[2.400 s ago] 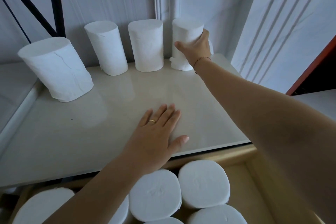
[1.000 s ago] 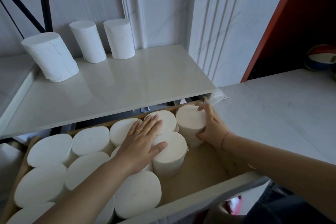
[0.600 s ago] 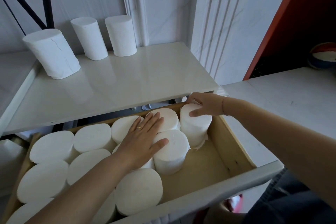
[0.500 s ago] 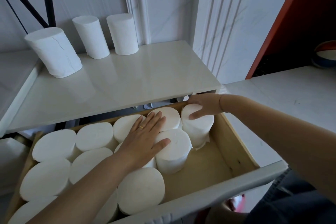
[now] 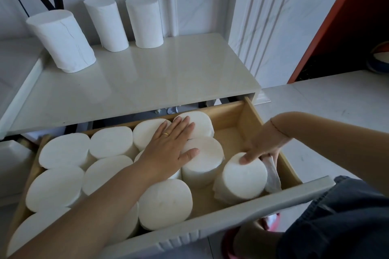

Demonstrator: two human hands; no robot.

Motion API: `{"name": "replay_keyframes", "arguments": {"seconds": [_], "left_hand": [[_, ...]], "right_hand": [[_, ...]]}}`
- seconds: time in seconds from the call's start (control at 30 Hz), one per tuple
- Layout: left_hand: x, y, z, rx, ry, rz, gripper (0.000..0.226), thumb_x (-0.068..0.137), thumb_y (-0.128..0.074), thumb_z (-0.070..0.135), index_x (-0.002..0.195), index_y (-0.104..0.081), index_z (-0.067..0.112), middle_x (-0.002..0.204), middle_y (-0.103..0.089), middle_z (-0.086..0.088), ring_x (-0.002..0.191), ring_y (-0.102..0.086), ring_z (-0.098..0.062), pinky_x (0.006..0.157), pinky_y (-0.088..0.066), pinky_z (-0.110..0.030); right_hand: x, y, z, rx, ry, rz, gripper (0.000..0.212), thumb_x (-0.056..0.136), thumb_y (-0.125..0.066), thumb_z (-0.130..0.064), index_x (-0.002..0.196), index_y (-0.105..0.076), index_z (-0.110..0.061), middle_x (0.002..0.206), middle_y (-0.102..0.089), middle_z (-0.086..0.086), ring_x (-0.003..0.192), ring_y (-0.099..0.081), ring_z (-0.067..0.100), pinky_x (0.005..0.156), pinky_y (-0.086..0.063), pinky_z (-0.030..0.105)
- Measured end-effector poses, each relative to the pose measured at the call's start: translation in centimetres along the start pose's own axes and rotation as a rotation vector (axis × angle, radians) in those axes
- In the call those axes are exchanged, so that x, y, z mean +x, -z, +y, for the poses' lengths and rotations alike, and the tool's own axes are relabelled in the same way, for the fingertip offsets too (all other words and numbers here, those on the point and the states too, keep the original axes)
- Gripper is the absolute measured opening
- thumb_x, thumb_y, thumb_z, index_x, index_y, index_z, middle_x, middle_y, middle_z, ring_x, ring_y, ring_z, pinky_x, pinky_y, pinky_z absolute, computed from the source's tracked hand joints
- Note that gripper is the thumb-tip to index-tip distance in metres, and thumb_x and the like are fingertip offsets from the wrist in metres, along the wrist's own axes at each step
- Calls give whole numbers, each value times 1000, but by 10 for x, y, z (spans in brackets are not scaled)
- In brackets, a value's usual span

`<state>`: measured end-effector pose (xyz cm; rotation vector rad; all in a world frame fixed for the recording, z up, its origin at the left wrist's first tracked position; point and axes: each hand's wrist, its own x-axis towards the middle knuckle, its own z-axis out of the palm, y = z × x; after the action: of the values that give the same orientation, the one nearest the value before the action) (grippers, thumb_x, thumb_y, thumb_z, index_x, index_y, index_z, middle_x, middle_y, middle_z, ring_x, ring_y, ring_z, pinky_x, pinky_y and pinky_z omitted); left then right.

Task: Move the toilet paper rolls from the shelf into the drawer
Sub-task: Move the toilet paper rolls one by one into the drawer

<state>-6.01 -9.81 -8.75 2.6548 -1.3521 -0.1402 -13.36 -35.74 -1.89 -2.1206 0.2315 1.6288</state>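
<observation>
The right hand (image 5: 264, 145) has shifted its gripped white toilet paper roll (image 5: 242, 176) from the open wooden drawer's (image 5: 249, 115) back corner to lower right, while the left hand (image 5: 170, 147) stays flat on packed rolls, three remaining on the glossy cream shelf (image 5: 168, 73) upper left.

Two bare forearms reach forward and down from the bottom of the view. The left hand (image 5: 171, 145) lies flat, palm down, fingers straight and slightly spread, thumb angled out to the right; a thin gold ring sits on its ring finger. The right arm enters from the right edge, its wrist bent sharply downward. The right hand (image 5: 262, 145) points down with fingers curled and the thumb pressed flat, gripping a roll (image 5: 242, 176).
</observation>
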Motion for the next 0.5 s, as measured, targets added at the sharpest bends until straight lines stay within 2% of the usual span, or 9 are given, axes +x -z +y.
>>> {"name": "replay_keyframes", "arguments": {"seconds": [0.1, 0.17, 0.2, 0.3, 0.5], "left_hand": [[-1, 1, 0, -10, 4, -3, 76, 80, 4, 68, 146, 11, 30, 153, 20, 13, 138, 25, -3, 116, 11, -34], [-2, 1, 1, -19, -1, 1, 77, 80, 3, 68, 146, 11, 29, 153, 20, 13, 139, 24, -3, 116, 11, -34], [-3, 2, 2, -21, -4, 4, 77, 80, 2, 68, 146, 10, 29, 152, 20, 13, 138, 24, -3, 116, 12, -34], [-3, 2, 3, -24, -4, 8, 74, 83, -1, 66, 146, 10, 29, 153, 19, 13, 138, 25, -2, 115, 14, -32], [-5, 0, 4, -2, -1, 13, 67, 90, -8, 60, 146, 10, 28, 155, 18, 10, 139, 24, -4, 115, 11, -34]], "right_hand": [[7, -22, 6, 193, 49, 8, 60, 93, -49, -48, 143, -37, -18, 125, -55, -5, 116, -51, 19, 97, -49, 35], [12, -36, 7, 332, 75, 35, 63, 91, -54, -48, 143, -38, -16, 136, -50, 1, 120, -50, 25, 95, -50, 34], [16, -43, 6, 387, 94, 52, 63, 90, -56, -48, 141, -41, -15, 137, -50, 4, 119, -52, 27, 93, -52, 32], [25, -58, 0, 525, 147, 99, 63, 87, -61, -45, 136, -47, -8, 128, -56, 11, 94, -59, 21, 73, -55, 22], [28, -66, -21, 561, 156, 106, 64, 86, -63, -41, 137, -46, -6, 137, -52, 19, 104, -59, 25, 84, -55, 30]]}}
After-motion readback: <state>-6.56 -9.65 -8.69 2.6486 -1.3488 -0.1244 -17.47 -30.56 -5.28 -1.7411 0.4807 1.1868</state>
